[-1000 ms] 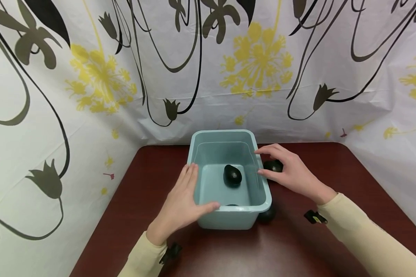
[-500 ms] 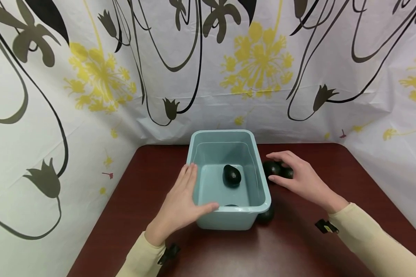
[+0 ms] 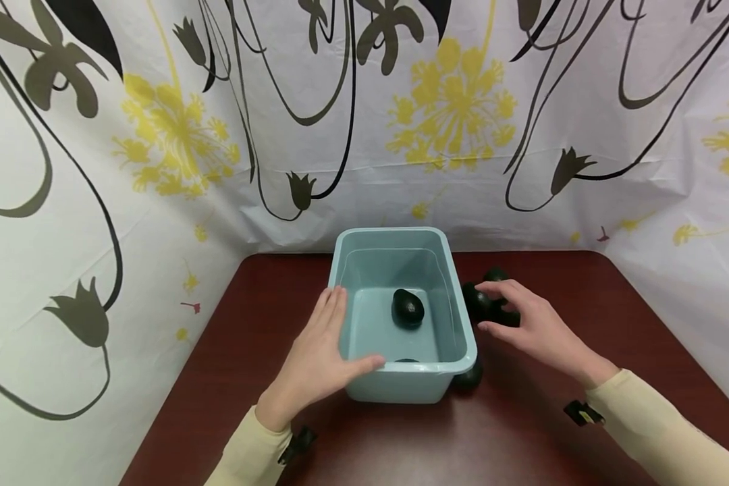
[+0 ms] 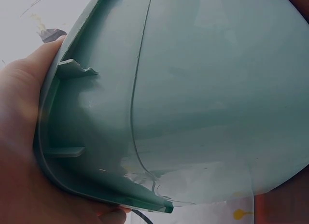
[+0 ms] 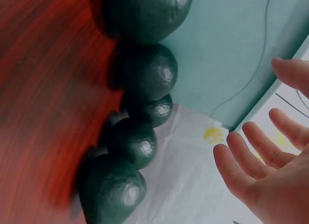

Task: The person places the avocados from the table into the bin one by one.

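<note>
The right hand hangs near the cluster of avocados by the bin's right wall, its thumb and fingers well spread and no fruit between them. The left hand rests at the near left corner of the bin, fingers straight along the left edge, thumb on the near edge.

To take a fruit well, the fingers would best go round its widest part, lifting one off the end of the group so its neighbours do not roll. The fruit looks smooth enough to slip, so a full, gentle grip seems better than a fingertip pinch. Light pressure from the left hand should be enough to steady the bin.

The avocados are dark green, nearly black in the head view, with a shiny, slightly pebbled skin and rounded to pear-like shapes. In the right wrist view five stand out against the table, lined up alongside the bin. One avocado lies on the bin's floor; a dark sliver shows over the near edge, too hidden to tell. Another avocado sits beneath the bin's near right corner, partly covered
</note>
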`<act>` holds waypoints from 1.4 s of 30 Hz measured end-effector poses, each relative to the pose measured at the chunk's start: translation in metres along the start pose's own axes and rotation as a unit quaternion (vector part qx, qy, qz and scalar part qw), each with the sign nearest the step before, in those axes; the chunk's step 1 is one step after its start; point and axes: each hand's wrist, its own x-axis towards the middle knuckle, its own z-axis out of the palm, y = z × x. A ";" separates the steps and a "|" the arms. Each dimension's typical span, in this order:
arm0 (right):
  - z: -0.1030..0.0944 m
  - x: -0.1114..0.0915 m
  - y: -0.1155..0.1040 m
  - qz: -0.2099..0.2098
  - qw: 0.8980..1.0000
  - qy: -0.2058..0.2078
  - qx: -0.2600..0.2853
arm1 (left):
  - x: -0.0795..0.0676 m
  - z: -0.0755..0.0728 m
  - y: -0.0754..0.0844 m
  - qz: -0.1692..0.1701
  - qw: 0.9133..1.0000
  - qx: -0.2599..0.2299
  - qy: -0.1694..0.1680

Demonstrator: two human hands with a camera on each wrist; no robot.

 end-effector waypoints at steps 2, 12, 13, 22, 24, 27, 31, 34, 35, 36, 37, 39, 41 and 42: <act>0.001 -0.004 0.002 0.003 1.000 -0.004 0.000 | 0.000 0.000 0.001 0.002 1.000 0.000 -0.001; 0.013 -0.015 0.011 0.006 0.999 -0.031 0.002 | 0.000 0.000 0.001 0.002 1.000 0.004 -0.001; 0.014 -0.016 0.011 0.010 0.999 -0.036 0.001 | -0.001 0.000 0.001 0.002 1.000 0.003 -0.001; 0.026 -0.026 0.015 0.011 0.998 -0.055 -0.002 | -0.002 0.000 0.002 0.004 1.000 0.004 -0.001; 0.029 -0.028 0.015 0.008 0.998 -0.059 -0.003 | -0.002 -0.001 0.002 0.006 1.000 0.004 0.000; 0.034 -0.031 0.015 0.016 0.997 -0.074 0.024 | -0.002 -0.001 0.002 0.005 1.000 0.004 -0.001; 0.042 -0.034 0.013 0.034 0.991 -0.097 0.087 | -0.002 0.000 0.001 0.004 1.000 0.004 0.001; 0.046 -0.036 0.011 0.037 0.989 -0.103 0.099 | -0.002 0.000 0.001 0.006 1.000 0.006 0.003; 0.047 -0.037 0.011 0.039 0.989 -0.103 0.097 | -0.002 0.000 0.001 0.006 1.000 0.006 0.004; 0.048 -0.037 0.011 0.040 0.990 -0.102 0.092 | -0.002 0.000 0.001 0.006 1.000 0.006 0.004; 0.049 -0.038 0.011 0.042 0.990 -0.102 0.088 | -0.002 0.000 0.001 0.007 1.000 0.006 0.004; 0.051 -0.039 0.010 0.045 0.990 -0.103 0.084 | -0.002 0.000 0.001 0.005 1.000 0.005 0.002; 0.052 -0.040 0.011 0.050 0.990 -0.104 0.082 | -0.002 0.000 0.001 0.003 1.000 0.003 0.000; 0.052 -0.040 0.011 0.050 0.990 -0.105 0.082 | -0.002 0.000 0.001 0.002 1.000 0.002 -0.001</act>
